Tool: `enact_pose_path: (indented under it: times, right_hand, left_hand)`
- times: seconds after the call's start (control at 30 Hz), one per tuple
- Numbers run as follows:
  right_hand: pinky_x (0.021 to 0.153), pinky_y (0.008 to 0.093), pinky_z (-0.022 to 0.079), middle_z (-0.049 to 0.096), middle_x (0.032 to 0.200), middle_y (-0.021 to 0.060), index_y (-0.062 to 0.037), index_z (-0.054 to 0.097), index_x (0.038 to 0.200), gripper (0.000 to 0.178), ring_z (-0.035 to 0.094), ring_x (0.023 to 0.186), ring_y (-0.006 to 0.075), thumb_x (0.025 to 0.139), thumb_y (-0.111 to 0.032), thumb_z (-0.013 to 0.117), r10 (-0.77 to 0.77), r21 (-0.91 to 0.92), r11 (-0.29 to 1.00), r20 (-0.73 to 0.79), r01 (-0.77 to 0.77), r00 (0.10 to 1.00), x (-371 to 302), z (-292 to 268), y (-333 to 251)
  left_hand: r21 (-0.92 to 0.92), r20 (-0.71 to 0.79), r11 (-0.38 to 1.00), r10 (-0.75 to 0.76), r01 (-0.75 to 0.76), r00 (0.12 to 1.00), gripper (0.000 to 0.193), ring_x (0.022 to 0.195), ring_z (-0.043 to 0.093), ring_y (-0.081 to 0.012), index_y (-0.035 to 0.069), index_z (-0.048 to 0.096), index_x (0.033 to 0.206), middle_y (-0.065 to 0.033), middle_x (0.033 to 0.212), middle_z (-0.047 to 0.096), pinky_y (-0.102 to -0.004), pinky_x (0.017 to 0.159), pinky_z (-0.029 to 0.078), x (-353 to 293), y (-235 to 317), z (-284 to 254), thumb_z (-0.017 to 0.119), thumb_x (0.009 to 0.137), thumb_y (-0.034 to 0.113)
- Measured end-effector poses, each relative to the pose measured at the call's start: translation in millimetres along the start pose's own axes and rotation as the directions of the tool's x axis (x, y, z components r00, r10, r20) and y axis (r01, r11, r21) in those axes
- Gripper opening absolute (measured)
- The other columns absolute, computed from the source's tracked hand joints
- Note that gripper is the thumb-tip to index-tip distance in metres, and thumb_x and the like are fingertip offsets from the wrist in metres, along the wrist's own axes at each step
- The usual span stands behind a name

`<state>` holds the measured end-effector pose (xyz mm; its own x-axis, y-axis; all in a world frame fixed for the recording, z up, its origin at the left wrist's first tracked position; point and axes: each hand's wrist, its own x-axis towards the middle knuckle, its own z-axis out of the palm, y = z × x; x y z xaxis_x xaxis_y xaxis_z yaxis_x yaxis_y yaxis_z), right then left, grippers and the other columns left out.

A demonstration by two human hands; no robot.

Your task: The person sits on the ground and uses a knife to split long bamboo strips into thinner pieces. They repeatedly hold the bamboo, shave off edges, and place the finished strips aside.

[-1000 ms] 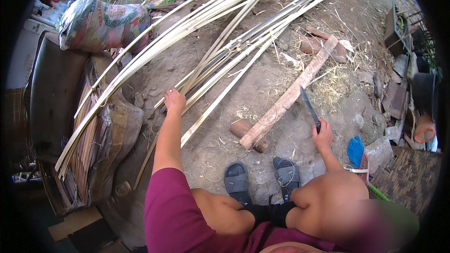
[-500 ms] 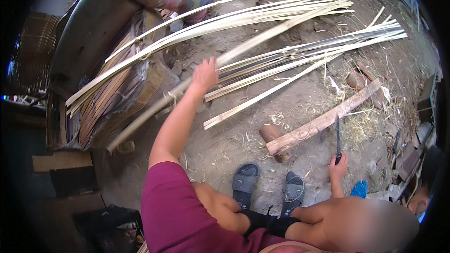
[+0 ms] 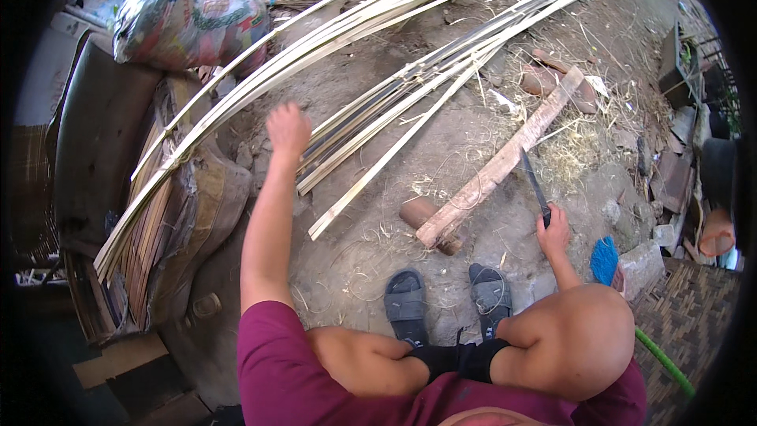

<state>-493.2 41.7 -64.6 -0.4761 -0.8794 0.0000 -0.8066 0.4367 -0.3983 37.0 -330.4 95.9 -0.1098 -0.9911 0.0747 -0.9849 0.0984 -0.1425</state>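
My left hand is stretched out over the ground between two groups of pale split bamboo strips, its fingers loosely bent and nothing in them. The farther group of long strips lies to its upper left; the nearer bundle, with some darker strips in it, starts beside the wrist. A lone pale strip lies slanting along its near side. At the right, my right hand grips the dark handle of a long knife, its blade pointing away toward a worn wooden plank.
The plank's near end rests on a short brown log. At the left stand a stuffed plastic sack and a dark leaning panel. A blue mesh piece and woven mat lie right. Shavings litter the dirt.
My left hand has let go of a long bamboo strip, which now lies among the farther strips. The view has shifted; my right hand keeps the knife in nearly the same place.
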Motion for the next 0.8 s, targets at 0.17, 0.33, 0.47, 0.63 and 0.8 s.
enact_pose_path:
  times: [0.17,0.33,0.47,0.63,0.8]
  right_hand:
    - [0.081,0.0503,0.05,0.058,0.11,0.016,-0.012,0.056,0.126,0.043,0.061,0.1,0.0389,0.087,-0.028,0.066,0.031,0.005,1.0,-0.018,-0.031,0.999,-4,-7,6]
    - [0.079,0.051,0.051,0.058,0.105,0.0149,-0.0147,0.057,0.122,0.039,0.061,0.098,0.0379,0.087,-0.029,0.066,0.038,-0.006,0.999,-0.012,-0.038,0.999,-5,-7,6]
    - [0.079,0.0505,0.051,0.057,0.106,0.0137,-0.0157,0.057,0.121,0.039,0.061,0.099,0.0374,0.086,-0.03,0.066,0.067,-0.025,0.997,-0.005,-0.067,0.998,-7,-12,7]
    - [0.08,0.05,0.051,0.057,0.107,0.0136,-0.0157,0.057,0.122,0.039,0.062,0.098,0.0372,0.087,-0.03,0.066,0.08,0.013,0.997,0.017,-0.08,0.997,-7,-13,-2]
    - [0.082,0.0498,0.051,0.056,0.109,0.0139,-0.0155,0.057,0.122,0.04,0.061,0.099,0.0379,0.086,-0.028,0.067,0.087,0.041,0.995,-0.001,-0.087,0.996,-13,-18,7]
  left_hand:
    - [-0.212,0.595,0.977,0.13,-0.001,0.793,0.052,0.126,0.054,-0.0394,0.0,0.054,0.133,-0.0228,0.135,0.057,-0.0473,0.105,0.043,-32,44,76,0.06,0.092,0.033]
    - [-0.174,0.423,0.982,0.138,-0.069,0.896,0.074,0.134,0.046,-0.0384,0.007,0.025,0.153,-0.0265,0.144,0.047,-0.0553,0.112,0.032,-57,31,183,0.06,0.092,0.031]
    - [-0.221,0.504,0.975,0.134,-0.022,0.853,0.056,0.125,0.053,-0.0422,0.001,0.047,0.134,-0.0311,0.13,0.055,-0.0519,0.107,0.04,-56,45,154,0.063,0.088,0.029]
    - [-0.326,0.355,0.943,0.184,-0.062,0.917,0.045,0.104,0.063,-0.0468,-0.004,0.067,0.103,-0.0312,0.101,0.067,-0.0482,0.093,0.051,-24,23,93,0.068,0.081,0.036]
    - [-0.455,0.075,0.88,0.188,-0.134,0.979,0.052,0.059,0.061,-0.0287,-0.001,0.069,0.083,-0.0174,0.067,0.064,-0.0421,0.059,0.048,-12,68,-80,0.064,0.092,0.05]
